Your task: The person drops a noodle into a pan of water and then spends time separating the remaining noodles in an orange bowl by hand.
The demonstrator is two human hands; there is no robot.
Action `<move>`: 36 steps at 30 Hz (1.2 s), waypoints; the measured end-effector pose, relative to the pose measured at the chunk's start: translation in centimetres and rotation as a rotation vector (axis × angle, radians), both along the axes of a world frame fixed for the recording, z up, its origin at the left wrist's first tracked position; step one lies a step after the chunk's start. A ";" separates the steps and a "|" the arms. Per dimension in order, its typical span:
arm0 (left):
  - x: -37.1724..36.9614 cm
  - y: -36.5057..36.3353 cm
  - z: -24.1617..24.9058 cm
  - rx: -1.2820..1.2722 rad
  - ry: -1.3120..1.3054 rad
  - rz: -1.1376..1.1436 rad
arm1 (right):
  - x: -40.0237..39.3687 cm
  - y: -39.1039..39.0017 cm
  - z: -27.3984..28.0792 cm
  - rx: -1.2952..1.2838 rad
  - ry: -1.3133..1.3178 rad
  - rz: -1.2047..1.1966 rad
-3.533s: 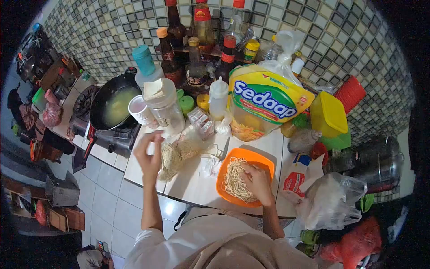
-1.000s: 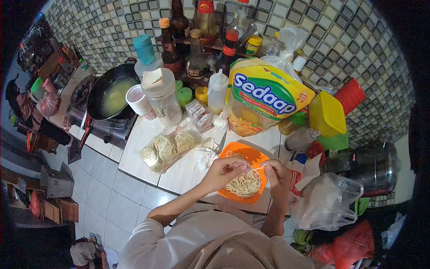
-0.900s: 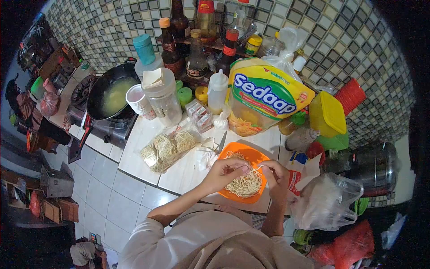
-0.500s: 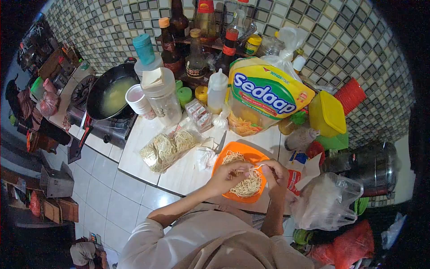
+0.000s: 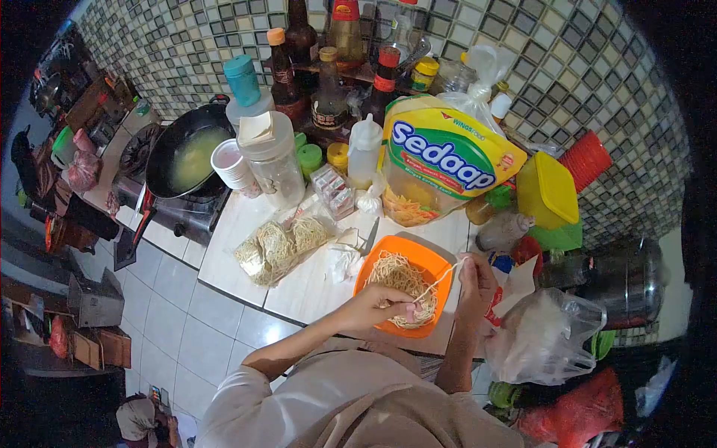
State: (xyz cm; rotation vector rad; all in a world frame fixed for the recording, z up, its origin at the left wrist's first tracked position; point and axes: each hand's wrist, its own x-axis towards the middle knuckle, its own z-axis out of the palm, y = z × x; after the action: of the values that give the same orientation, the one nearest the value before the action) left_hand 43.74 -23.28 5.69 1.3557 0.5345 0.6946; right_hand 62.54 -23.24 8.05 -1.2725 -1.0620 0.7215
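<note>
An orange bowl [image 5: 424,252] of pale noodles [image 5: 399,275] stands on the counter in front of me. A pale noodle strand [image 5: 439,281] stretches slantwise above the bowl between my two hands. My left hand [image 5: 379,307] pinches its lower end over the near part of the bowl. At the upper end, my right hand [image 5: 476,282] has its fingers closed on the strand just right of the rim. A clear pack of dried noodle cakes [image 5: 280,250] lies to the left, with a crumpled white wrapper [image 5: 344,263] beside the bowl.
A black wok [image 5: 187,160] with yellowish liquid sits on the stove at left. Bottles and a yellow Sedaap bag [image 5: 448,149] stand along the tiled wall. A clear plastic bag [image 5: 549,332] is at right. Another person [image 5: 142,420] shows at lower left.
My hands have moved apart, the right one going right and upward, the left one slightly down. The strand now shows at full length between them.
</note>
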 end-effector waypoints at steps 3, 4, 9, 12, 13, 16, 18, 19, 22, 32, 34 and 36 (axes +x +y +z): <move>-1.1 0.2 0.6 -0.058 0.045 -0.117 | 0.9 0.3 -1.0 -0.004 0.033 -0.040; -1.4 0.2 0.6 -0.058 0.045 -0.118 | 1.0 0.3 -1.0 -0.012 0.012 -0.054; -2.1 0.1 1.6 -0.112 -0.155 -0.045 | 0.5 0.4 -0.8 -0.066 -0.093 0.071; -2.0 0.5 1.1 -0.262 -0.504 0.122 | -1.3 -0.2 -0.1 -0.132 -0.185 0.239; -1.8 0.6 1.5 -0.261 -0.504 0.122 | -1.7 -0.5 0.0 -0.185 -0.190 0.319; -1.7 1.2 1.7 -0.375 -0.618 0.466 | -1.7 -0.9 -1.0 -0.200 -0.435 0.469; -1.8 1.4 1.9 -0.351 -0.551 0.502 | -2.1 -1.1 -0.2 -0.163 -0.473 0.486; -1.8 1.4 2.0 -0.327 -0.484 0.539 | -2.3 -1.2 0.1 -0.127 -0.511 0.505; -1.5 1.0 1.8 -0.167 -0.251 0.608 | -2.1 -1.3 0.0 -0.071 -0.532 0.524; -1.0 0.5 -0.2 0.245 0.226 0.336 | -1.9 -1.6 1.7 0.109 -0.619 0.471; -1.0 0.3 0.3 0.101 0.119 0.236 | -1.6 -1.5 2.2 0.017 -0.612 0.337; -1.0 0.3 0.4 -0.042 0.012 0.135 | -2.0 -1.2 2.9 0.012 -0.597 0.287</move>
State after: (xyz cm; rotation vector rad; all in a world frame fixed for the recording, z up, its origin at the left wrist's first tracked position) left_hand 42.76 -22.98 6.05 1.2935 0.6516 0.7814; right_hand 60.58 -24.42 11.00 -1.3768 -1.7576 0.5508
